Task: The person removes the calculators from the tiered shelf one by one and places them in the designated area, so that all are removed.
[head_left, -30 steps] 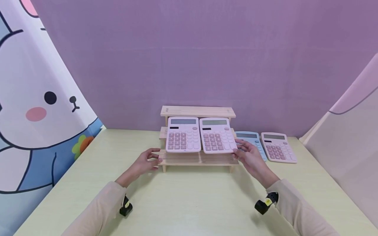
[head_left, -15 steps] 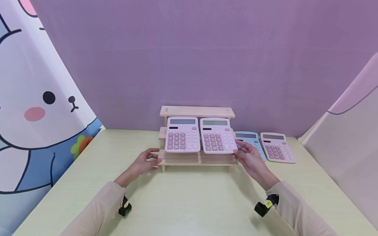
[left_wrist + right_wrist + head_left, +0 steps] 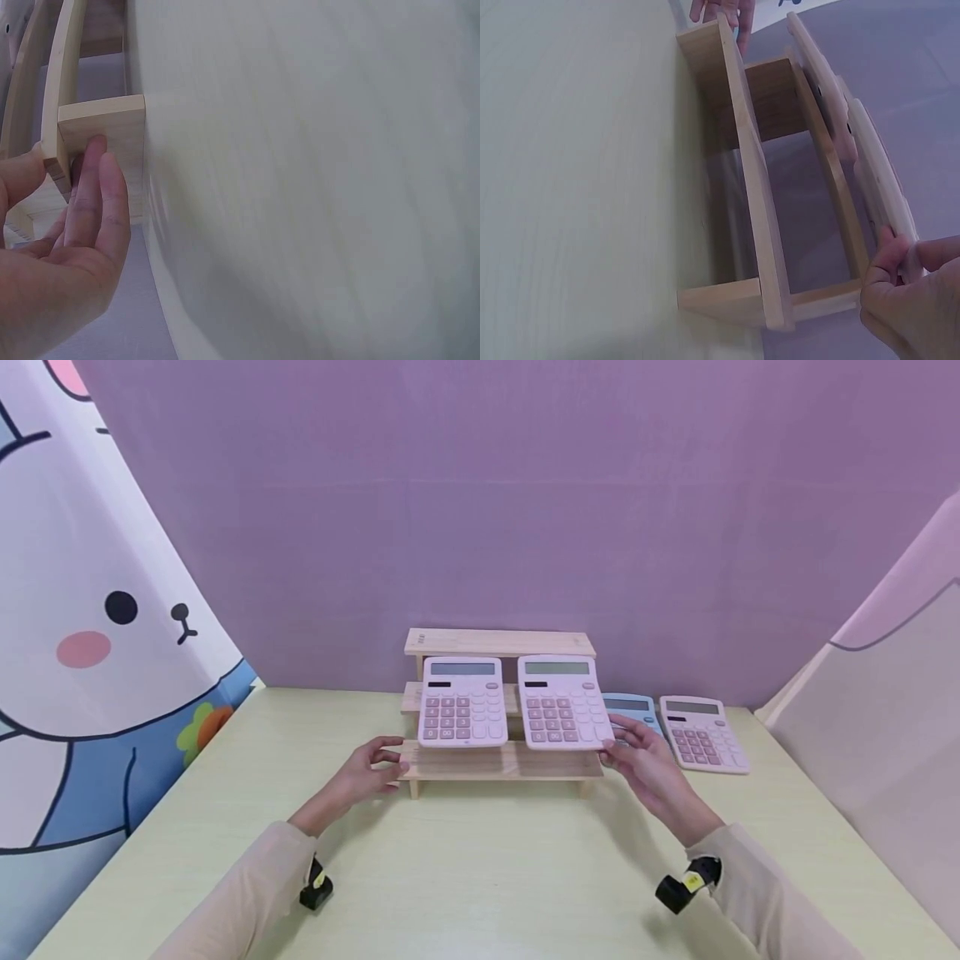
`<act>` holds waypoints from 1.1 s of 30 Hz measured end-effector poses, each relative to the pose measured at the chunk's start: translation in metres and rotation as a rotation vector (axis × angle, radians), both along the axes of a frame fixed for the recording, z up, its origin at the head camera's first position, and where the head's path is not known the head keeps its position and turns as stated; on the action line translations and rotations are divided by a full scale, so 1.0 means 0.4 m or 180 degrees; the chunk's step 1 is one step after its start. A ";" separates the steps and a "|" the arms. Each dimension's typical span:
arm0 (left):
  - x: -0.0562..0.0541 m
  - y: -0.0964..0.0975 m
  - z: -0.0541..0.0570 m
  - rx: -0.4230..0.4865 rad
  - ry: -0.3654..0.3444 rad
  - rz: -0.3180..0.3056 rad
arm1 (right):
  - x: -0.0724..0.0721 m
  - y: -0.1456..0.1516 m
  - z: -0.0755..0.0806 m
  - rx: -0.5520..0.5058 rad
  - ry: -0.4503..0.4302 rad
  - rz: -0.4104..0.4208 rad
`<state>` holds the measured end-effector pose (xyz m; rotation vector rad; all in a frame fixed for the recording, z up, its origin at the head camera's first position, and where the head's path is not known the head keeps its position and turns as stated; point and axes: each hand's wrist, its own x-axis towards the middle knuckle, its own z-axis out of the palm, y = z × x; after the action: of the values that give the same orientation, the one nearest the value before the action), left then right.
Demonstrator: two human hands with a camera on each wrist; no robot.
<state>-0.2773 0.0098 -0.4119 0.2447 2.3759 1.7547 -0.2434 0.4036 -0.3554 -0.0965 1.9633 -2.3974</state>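
Observation:
A pale wooden stepped display stand [image 3: 502,762] rises in three tiers in the head view. My left hand [image 3: 365,774] grips the left end of its lowest step; the left wrist view has the thumb on top and fingers [image 3: 88,202] beneath the board. A white-and-pink calculator [image 3: 462,703] leans on the middle tier at the left. To its right is a second pink calculator [image 3: 566,703], its lower right corner pinched by my right hand [image 3: 652,777]. In the right wrist view, thumb and fingers hold that calculator's edge [image 3: 885,184], with the stand beside it.
On the table [image 3: 480,868], right of the stand, lie a blue calculator [image 3: 632,704], partly hidden behind my right hand, and another pink one [image 3: 705,735]. A purple backdrop [image 3: 480,527] stands close behind, and a cartoon-printed cloth [image 3: 75,693] hangs at the left.
My right hand has shifted slightly right with the right calculator, widening the gap between the two calculators on the stand. The left hand keeps its hold on the lowest step.

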 end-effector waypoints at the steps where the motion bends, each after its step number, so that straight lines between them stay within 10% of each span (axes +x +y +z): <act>1: 0.000 0.000 0.000 -0.0002 0.0000 -0.0001 | 0.001 0.004 0.001 -0.0026 -0.0010 -0.0006; 33: -0.001 0.000 -0.003 0.0006 0.0029 -0.0050 | 0.067 0.158 -0.020 -0.0419 0.0276 0.0091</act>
<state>-0.2776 0.0097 -0.4130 0.2715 2.3720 1.7527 -0.2168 0.4668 -0.3634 -0.2352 1.8221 -2.5431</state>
